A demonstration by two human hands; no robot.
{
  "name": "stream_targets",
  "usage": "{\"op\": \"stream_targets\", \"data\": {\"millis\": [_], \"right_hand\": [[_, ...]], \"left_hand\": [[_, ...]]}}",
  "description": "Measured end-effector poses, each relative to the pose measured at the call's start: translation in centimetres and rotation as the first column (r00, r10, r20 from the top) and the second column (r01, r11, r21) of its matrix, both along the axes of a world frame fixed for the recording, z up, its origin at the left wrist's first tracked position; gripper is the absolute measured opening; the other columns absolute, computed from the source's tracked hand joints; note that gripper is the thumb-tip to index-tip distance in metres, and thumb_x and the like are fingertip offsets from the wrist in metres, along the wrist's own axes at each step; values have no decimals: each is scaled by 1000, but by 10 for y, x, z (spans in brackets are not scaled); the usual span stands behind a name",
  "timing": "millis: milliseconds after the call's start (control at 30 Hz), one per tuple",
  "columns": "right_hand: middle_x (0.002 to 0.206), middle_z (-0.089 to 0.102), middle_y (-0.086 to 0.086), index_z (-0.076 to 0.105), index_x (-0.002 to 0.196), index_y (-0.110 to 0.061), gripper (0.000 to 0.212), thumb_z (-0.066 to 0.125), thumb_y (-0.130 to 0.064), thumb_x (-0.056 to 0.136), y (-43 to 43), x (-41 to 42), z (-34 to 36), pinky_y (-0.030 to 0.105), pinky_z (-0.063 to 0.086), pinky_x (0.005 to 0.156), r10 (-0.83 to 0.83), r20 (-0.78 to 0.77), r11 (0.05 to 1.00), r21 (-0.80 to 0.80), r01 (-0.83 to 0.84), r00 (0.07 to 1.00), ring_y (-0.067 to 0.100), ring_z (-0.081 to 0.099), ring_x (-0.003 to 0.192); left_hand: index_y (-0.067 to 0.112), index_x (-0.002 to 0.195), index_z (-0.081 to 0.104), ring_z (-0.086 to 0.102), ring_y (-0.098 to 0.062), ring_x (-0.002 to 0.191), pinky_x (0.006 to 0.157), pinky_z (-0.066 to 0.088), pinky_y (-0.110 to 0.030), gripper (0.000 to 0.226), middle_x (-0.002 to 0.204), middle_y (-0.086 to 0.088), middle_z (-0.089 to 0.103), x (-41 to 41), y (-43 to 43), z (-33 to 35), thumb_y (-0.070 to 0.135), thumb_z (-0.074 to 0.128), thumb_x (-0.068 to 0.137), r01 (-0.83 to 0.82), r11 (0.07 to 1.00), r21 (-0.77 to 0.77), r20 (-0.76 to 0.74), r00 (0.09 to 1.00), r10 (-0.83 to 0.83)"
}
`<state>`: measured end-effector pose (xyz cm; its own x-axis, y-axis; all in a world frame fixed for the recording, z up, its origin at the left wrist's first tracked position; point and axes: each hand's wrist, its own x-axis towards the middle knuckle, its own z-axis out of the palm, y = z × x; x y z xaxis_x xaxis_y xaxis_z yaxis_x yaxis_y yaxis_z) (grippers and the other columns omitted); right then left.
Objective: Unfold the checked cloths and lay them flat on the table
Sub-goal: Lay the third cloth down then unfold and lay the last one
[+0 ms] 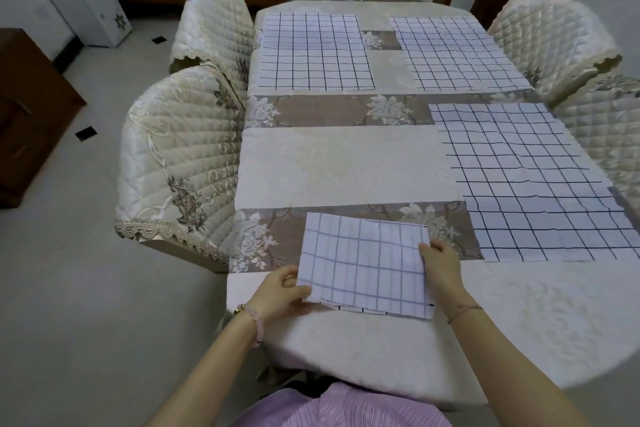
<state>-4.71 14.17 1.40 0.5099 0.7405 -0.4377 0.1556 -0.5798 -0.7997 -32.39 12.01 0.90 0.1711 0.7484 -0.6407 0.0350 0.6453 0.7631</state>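
A folded white cloth with blue checks (365, 263) is lying crosswise at the near edge of the cream brocade-covered table (346, 166), the left hand (280, 291) pinching its near-left corner, the right hand (440, 263) gripping its right edge, both equally close.

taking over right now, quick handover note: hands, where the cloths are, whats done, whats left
Left hand: grips the near left corner of the folded cloth.
Right hand: holds the folded cloth's right edge.
Folded cloth: lies in layers on the near part of the table, in front of the person.
Done: three cloths lie flat, the far left cloth, the far right cloth and the right-side cloth.
Left: open the folded cloth and lay it flat. The uncovered stretch at the table's left middle looks a likely spot.
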Motion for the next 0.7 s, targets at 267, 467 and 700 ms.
{"op": "stream_targets", "data": {"millis": [267,467,700], "right_hand": [[114,63,-7,60,115,-25,32,66,-22,84,-33,-57,42,25,40,95,478,261,828,186,-529,839,12,53,113],[118,57,-23,55,123,-34,47,71,-34,78,-44,-100,47,10,43,89,685,147,686,198,-700,713,-7,53,108],[98,68,-16,60,95,-42,24,72,-28,79,-43,-107,55,15,51,77,582,105,752,306,-583,806,2,65,88]], "left_hand": [[7,82,61,63,-9,62,53,53,-17,8,72,-2,67,12,-5,12,4,68,83,-138,984,108,-53,988,145],[7,73,53,58,-21,72,58,56,-26,18,74,-15,55,26,-3,34,9,68,84,-201,970,135,49,979,196],[-2,104,66,71,-16,85,76,59,-27,19,94,-13,73,20,-7,56,-1,63,85,-171,976,138,252,959,132]]}}
